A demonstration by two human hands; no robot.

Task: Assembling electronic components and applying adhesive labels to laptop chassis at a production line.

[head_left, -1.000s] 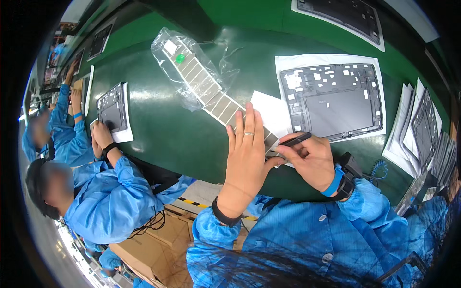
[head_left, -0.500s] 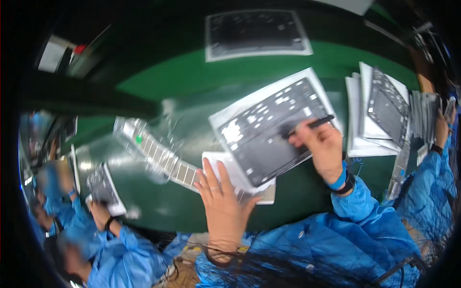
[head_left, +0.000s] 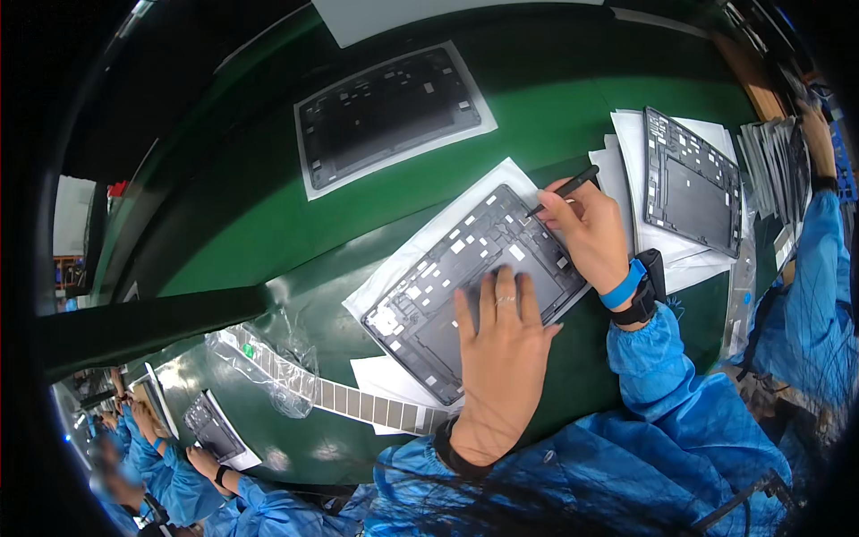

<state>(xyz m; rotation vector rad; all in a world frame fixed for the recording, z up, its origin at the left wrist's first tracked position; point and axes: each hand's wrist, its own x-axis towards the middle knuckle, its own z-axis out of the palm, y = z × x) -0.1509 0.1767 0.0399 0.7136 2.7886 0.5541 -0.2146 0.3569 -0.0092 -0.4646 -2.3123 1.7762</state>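
Note:
In front of me a dark tablet-sized panel (head_left: 447, 313) lies tilted on a white sheet (head_left: 383, 281). Small white and silver patches dot its surface. My left hand (head_left: 506, 367) rests flat over the panel's lower middle, fingers spread. A slim black pen-shaped tool (head_left: 575, 183) is pinched in my right hand (head_left: 592, 233), its tip pointing down at the panel's upper right edge. Beside my left wrist runs a strip of grey rectangular stickers (head_left: 358, 401), partly under clear plastic film (head_left: 291, 376).
A second dark panel (head_left: 385, 112) lies on white paper at the back of the green table (head_left: 537, 116). To the right, another panel (head_left: 693, 183) tops a stack of white sheets (head_left: 680, 268), beside a row of thin panels (head_left: 768, 170). Co-workers in blue sit on both sides.
My left hand has moved right, from the sticker strip onto the panel. My right hand has shifted up with the black tool, toward the panel's upper right edge. The view has turned.

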